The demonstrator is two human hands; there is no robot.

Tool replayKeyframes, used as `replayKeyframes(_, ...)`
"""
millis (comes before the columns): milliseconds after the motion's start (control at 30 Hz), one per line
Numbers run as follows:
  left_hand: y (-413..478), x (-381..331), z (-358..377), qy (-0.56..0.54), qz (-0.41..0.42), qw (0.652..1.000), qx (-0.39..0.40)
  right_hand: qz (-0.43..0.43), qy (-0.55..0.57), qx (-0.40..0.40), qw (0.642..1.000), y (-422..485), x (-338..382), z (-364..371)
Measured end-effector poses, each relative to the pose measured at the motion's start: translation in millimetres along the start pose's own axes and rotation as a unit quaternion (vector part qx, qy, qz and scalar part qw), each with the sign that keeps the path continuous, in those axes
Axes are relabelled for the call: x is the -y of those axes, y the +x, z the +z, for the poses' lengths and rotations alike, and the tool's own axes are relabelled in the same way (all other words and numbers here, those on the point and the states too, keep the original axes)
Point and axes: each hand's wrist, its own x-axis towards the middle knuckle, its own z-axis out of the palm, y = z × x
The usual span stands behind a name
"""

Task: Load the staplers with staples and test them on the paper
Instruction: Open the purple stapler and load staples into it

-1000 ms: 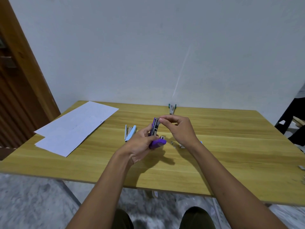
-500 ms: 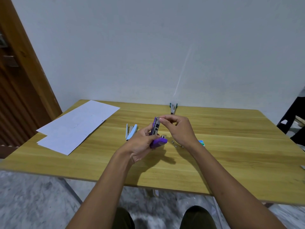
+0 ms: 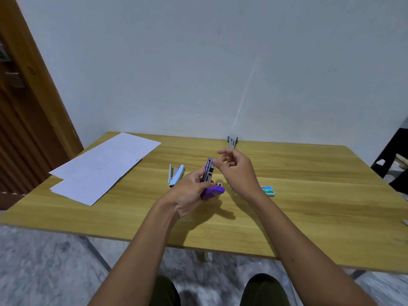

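Observation:
My left hand (image 3: 189,193) grips a purple stapler (image 3: 210,180) above the middle of the wooden table (image 3: 309,217). The stapler is swung wide apart, its metal magazine standing up and its purple lid pointing right. My right hand (image 3: 238,171) touches the top of the magazine with thumb and fingertips; whether a staple strip sits between them is too small to tell. A light blue stapler (image 3: 175,177) lies unfolded on the table just left of my left hand. A green stapler (image 3: 232,142) rests at the far edge by the wall. White paper sheets (image 3: 103,166) lie at the left.
A small green staple box (image 3: 267,191) lies on the table right of my right wrist. A wooden door (image 3: 26,107) stands at the left. A dark chair (image 3: 393,160) is at the right edge. My knees show below the table's near edge.
My right hand's fingers have spread and lifted slightly at the top of the magazine. The staple box has come into view beside my right wrist. My left hand keeps its hold.

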Motion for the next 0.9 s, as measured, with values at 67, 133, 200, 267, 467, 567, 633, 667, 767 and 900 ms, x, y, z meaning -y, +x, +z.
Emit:
replayKeyframes(67,0.6,-0.5,1.3,-0.012,-0.011,1.000,-0.018,0.015,-0.003,-0.023,1.000,-3.2,-0.2,1.3)
replayKeyframes(133,3.4,-1.2,2.0,-0.026,-0.024,0.998,-0.053,0.004,0.009,-0.027,1.000,-9.2,-0.4,-0.1)
replayKeyframes(200,8.1,-0.5,-1.4,-0.036,-0.033,0.995,-0.086,-0.017,0.043,0.031,0.998,-17.1,-1.9,-4.3)
replayKeyframes(267,12.8,2.6,-6.0,-0.031,-0.036,0.993,-0.107,-0.029,0.066,0.119,0.990,-25.4,-3.5,-9.3)
replayKeyframes(467,14.6,7.2,-5.1,-0.024,-0.036,0.991,-0.125,-0.035,0.096,0.105,0.989,-32.3,-1.8,-2.7)
replayKeyframes(567,12.0,4.9,-3.5,-0.036,-0.030,0.992,-0.120,-0.037,0.076,0.059,0.995,-26.7,-3.3,5.0)
replayKeyframes(633,8.9,2.0,-2.3,-0.051,-0.027,0.991,-0.117,-0.022,0.062,0.028,0.997,-21.1,-5.7,7.8)
replayKeyframes(667,7.2,0.4,-1.4,-0.060,-0.029,0.991,-0.113,-0.013,0.067,0.023,0.997,-19.4,-5.0,8.6)
replayKeyframes(767,5.6,-2.2,-2.0,-0.071,-0.036,0.992,-0.100,0.028,0.108,0.034,0.993,-16.1,-6.1,12.2)
replayKeyframes(900,3.3,-3.2,-6.7,-0.064,-0.035,0.994,-0.081,0.055,0.087,0.103,0.989,-12.6,-3.7,18.1)
